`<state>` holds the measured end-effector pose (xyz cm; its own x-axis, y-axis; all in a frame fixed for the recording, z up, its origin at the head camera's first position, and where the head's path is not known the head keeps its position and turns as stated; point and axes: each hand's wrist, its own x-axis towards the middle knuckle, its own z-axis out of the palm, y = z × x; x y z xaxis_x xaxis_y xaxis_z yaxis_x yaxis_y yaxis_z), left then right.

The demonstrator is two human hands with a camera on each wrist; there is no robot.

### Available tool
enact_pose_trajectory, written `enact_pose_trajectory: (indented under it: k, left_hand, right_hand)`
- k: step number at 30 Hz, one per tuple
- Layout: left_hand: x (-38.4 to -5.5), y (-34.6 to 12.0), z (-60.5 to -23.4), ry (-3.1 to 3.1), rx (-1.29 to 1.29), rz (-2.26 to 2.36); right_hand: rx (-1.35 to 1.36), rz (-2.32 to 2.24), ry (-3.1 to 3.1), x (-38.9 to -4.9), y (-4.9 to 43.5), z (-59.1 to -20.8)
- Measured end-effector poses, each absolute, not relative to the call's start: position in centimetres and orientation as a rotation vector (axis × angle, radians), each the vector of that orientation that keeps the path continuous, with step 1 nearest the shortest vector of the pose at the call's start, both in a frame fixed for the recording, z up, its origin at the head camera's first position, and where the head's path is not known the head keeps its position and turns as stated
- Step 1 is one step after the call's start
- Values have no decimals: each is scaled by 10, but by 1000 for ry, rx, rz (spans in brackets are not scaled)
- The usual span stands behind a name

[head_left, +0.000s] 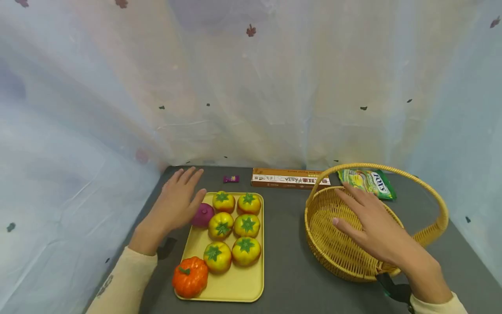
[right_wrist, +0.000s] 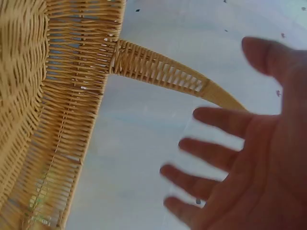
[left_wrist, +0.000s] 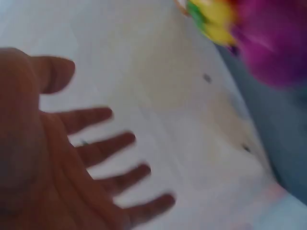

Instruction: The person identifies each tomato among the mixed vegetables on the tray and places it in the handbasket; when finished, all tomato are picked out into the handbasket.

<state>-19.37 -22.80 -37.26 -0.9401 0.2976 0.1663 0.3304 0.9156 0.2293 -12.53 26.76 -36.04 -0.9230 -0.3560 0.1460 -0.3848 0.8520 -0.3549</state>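
My left hand, fingers straight and spread, hovers at the upper left of a yellow tray, nearest a purple onion-like vegetable. Its palm faces the camera in the left wrist view and holds nothing. On the tray lie several yellow tomato-like fruits with green leaf tops, and an orange pumpkin at the lower left corner. Over the wicker basket my right hand extends with straight fingers and grips nothing. The basket's tall handle arches near this hand; no items show inside the basket.
Behind the tray lies a small purple wrapped candy. A long pasta box stretches along the back of the grey table. A green candy bag sits behind the basket. Pale curtains enclose the table's back and sides.
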Motion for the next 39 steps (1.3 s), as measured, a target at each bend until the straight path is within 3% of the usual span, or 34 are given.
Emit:
enact_pose_trajectory:
  k: [8,16,26,39]
  left_hand:
    - [-181,-314,-405,-2905,-645,-674]
    - [-183,-325,-435,-2999,-695,-725]
    - [-206,-308,-452,-3286,-646,-786]
    - [-218,-302,-448,-3435,-472,-880]
  right_hand:
    - [709,705,-2740,-74,281,-369]
    - [893,852,-2640,-62,252,-384]
    - [1145,1182,-2612,-84,179,-427]
    - [1204,1285,-2685,-126,108,-465]
